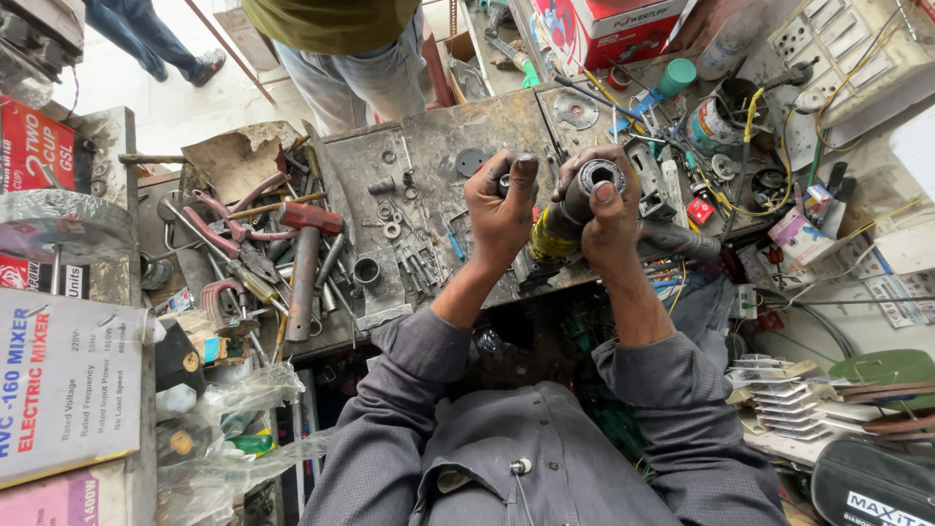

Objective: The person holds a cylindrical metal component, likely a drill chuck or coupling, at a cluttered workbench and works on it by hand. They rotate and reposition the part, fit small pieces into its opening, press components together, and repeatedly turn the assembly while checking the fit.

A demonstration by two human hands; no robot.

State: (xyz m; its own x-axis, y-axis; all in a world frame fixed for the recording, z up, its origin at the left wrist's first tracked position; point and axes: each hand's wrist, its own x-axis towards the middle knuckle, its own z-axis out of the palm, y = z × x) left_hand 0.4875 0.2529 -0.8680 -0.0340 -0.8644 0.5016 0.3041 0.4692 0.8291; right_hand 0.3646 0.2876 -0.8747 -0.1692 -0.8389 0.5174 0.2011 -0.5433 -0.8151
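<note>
Right hand (609, 209) clamps the cylindrical motor part (570, 209) (yellow-banded) above the workbench (429, 146); beside it, left hand (502, 209) pinches a small dark piece (505, 181).

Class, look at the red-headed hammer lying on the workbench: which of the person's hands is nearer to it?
Left. The left hand is on the hammer's side of the bench, though apart from it; the right hand is farther away, beyond the left, gripping a cylindrical metal part.

We see a grimy metal workbench (438, 127) in even daylight. Beyond the workbench lies a pale floor (195, 93), and to its right a white switch panel (847, 44) leans.
</note>
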